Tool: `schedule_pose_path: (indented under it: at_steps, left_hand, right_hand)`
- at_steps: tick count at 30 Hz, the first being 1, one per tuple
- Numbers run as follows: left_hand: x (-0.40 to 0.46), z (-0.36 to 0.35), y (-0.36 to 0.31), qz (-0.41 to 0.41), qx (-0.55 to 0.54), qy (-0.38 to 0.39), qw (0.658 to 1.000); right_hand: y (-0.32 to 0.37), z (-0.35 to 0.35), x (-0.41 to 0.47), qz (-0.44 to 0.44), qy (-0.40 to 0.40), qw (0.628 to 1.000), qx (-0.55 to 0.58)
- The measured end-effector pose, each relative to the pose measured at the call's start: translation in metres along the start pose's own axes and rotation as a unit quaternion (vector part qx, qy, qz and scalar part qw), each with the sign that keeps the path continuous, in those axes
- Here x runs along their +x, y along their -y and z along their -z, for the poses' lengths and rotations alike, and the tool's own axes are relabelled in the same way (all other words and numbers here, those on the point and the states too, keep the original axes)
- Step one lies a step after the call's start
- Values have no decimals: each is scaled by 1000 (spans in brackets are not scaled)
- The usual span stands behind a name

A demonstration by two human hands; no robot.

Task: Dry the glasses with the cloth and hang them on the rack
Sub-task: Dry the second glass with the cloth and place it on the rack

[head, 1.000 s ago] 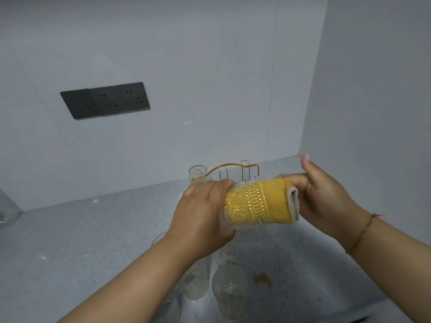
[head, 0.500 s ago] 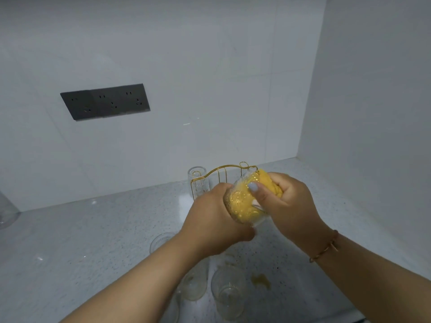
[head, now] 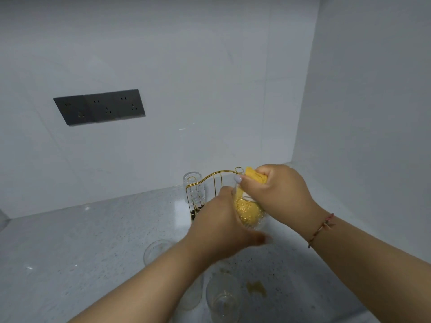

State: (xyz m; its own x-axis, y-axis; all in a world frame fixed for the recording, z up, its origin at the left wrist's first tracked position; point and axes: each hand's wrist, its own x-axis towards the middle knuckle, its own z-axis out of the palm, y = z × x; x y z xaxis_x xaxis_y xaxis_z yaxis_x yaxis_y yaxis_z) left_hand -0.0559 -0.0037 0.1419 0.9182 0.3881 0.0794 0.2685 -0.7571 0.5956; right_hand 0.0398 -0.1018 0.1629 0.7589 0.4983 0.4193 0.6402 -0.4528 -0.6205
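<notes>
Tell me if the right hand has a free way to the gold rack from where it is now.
Probably yes. The right hand hangs just in front of the gold rack with nothing between them, but it grips the yellow cloth stuffed into the glass, which the left hand holds.

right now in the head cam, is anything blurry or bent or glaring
Head view: wide-angle bend curves the wall edges and the socket panel; soft, even light, with faint glare on the counter; motion blur smears the left hand and the glass it grips; the right hand and the yellow cloth look sharper; the clear glasses near the bottom edge are hard to outline.
</notes>
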Motion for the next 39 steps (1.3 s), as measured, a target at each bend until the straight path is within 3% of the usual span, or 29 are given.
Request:
schedule_pose_path:
  at_steps: [2,4,5,7,10,11,12,13,14,16,18,19,20,22,24,25,28,29,30,31,35,37,39]
  left_hand:
    - [0,-6,-2,-8,-6,-43,999]
    - [6,-3,4,-6,-156,4,988]
    - [10,-1,7,-3,-253,48,966]
    - [12,2,13,-4,-465,159,871]
    - [6,-8,17,-4,-677,320,662]
    - [5,-11,19,-2,-704,353,617]
    - [5,-14,22,-5,-711,370,598]
    - [5,-14,25,-8,-700,376,607]
    - [7,-11,27,-3,-677,360,642]
    - [12,1,25,30,-565,251,786]
    - [16,5,19,44,-356,104,928]
    - [16,4,15,39,-256,46,965]
    - [16,-1,12,23,-194,9,981]
    - [16,-8,10,2,-183,-19,983]
    - [19,-6,15,19,-265,8,964]
    - [20,-2,19,25,-342,58,937]
    - [16,1,30,11,-577,234,782]
    - [14,1,33,5,-604,262,752]
    - [15,0,35,3,-609,274,744]
    - [17,1,36,4,-597,271,755]
    - [27,6,33,0,-440,157,884]
    - [30,3,33,-2,-413,119,903]
    - [31,0,37,9,-433,116,894]
  right_hand:
    - [2,0,2,-7,0,999,43]
    - [2,6,3,-7,1,993,115]
    - [1,10,4,-6,8,987,158]
    - [-2,16,6,1,30,959,280]
    - [-6,15,10,-4,86,890,447]
    - [-7,14,11,-7,100,877,470]
    - [-6,14,12,-9,107,875,472]
    - [-4,16,13,-14,115,880,460]
    - [-1,18,14,-24,116,894,432]
    - [4,20,17,-37,86,949,301]
    - [9,12,19,-19,37,996,78]
    - [12,6,18,-8,19,1000,-5]
    - [15,1,16,1,11,999,-45]
    - [20,-4,15,17,16,999,-41]
    - [18,-1,19,9,34,999,41]
    - [16,1,21,3,53,992,112]
    - [10,8,23,-19,132,914,384]
    - [9,10,23,-23,152,888,433]
    - [8,11,24,-19,162,882,441]
    - [7,10,24,-14,164,894,417]
    - [7,-1,25,59,111,984,125]
    - [6,-8,21,69,101,988,91]
    - [7,-12,20,8,89,978,191]
